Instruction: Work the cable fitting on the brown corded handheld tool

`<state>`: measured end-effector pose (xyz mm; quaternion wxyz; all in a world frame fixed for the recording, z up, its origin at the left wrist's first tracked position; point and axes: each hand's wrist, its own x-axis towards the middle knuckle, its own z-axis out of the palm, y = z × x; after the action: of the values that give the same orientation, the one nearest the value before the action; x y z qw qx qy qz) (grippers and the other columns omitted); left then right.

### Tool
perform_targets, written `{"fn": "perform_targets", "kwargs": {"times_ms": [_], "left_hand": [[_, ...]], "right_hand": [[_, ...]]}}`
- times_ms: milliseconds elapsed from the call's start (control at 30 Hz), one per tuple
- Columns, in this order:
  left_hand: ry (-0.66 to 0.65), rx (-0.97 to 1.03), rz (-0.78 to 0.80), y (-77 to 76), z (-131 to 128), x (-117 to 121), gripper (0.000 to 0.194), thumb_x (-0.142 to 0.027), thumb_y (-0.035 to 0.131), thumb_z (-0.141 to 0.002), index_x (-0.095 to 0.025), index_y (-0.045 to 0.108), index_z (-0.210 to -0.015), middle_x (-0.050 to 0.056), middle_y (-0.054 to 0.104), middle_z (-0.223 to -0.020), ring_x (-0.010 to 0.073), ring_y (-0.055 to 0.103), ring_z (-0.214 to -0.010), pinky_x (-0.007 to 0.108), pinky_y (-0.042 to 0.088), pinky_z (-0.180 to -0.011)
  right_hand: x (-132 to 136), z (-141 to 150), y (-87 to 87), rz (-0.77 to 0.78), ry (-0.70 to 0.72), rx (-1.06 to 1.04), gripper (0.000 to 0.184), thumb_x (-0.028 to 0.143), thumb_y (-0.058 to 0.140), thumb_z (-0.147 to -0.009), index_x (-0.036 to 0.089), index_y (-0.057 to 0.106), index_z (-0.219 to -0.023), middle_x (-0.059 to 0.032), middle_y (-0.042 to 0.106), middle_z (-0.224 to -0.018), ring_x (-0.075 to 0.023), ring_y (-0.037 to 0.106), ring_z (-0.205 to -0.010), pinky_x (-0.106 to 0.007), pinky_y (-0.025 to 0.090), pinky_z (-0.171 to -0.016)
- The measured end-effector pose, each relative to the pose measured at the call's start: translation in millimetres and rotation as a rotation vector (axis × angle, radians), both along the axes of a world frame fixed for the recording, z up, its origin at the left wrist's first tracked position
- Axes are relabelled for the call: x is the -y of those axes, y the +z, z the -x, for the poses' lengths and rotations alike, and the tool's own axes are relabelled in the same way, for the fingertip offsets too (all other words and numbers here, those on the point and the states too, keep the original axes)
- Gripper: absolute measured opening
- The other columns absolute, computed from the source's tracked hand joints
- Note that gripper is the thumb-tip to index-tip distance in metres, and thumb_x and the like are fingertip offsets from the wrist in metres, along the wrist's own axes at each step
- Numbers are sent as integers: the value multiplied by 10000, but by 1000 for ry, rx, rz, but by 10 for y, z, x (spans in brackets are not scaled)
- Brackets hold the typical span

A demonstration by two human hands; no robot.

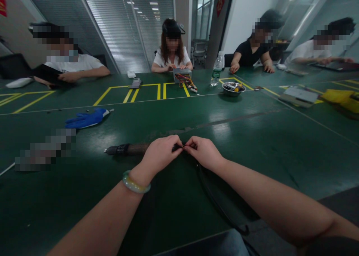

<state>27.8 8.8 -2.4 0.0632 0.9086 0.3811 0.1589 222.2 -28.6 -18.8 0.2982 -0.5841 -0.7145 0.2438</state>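
A long electric screwdriver (pixel 136 149) with a brown body lies on the green table, its metal tip toward the left. My left hand (pixel 162 153) is closed around the rear end of this tool, and a bracelet sits on that wrist. At the black tail end, my right hand (pixel 206 152) pinches something small between thumb and fingertips; what it is cannot be made out. The fingertips of both hands almost meet. A black cable (pixel 213 200) runs from under my right hand toward the table's front edge. Whether it joins the screwdriver is hidden.
A blue glove (pixel 86 119) lies to the left, beyond a blurred-out item (pixel 45 151). Farther off stand a water bottle (pixel 217 71) and a metal bowl (pixel 233 93) with small parts. Several people sit across the table, one with a grey box (pixel 181 75) and wires.
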Motion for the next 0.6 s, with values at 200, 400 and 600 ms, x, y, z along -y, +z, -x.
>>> {"fn": "perform_targets", "kwargs": {"times_ms": [200,400,600], "left_hand": [[24,10,4,-4,-8,7,140,-303,618,-860,-235,580,-977,7,670,-942,203,637,-849,333,483,-739],[-25,16,-41,5,-10,13,156,-268,597,-865,-254,604,-1020,8,664,-973,188,635,-867,312,485,-760],[-23,6,-33,-1,-6,3,98,-261,608,-858,-251,618,-955,-1,660,-940,186,631,-857,311,483,-751]], "right_hand": [[3,12,12,-35,-2,50,49,266,675,-857,226,654,-877,26,682,-804,-129,603,-714,-227,384,-608],[-1,-5,30,-56,16,98,40,276,662,-870,241,680,-866,29,686,-800,-135,612,-722,-232,382,-612],[6,5,52,-59,14,108,49,270,658,-872,240,697,-874,17,695,-821,-146,625,-754,-238,404,-641]]}}
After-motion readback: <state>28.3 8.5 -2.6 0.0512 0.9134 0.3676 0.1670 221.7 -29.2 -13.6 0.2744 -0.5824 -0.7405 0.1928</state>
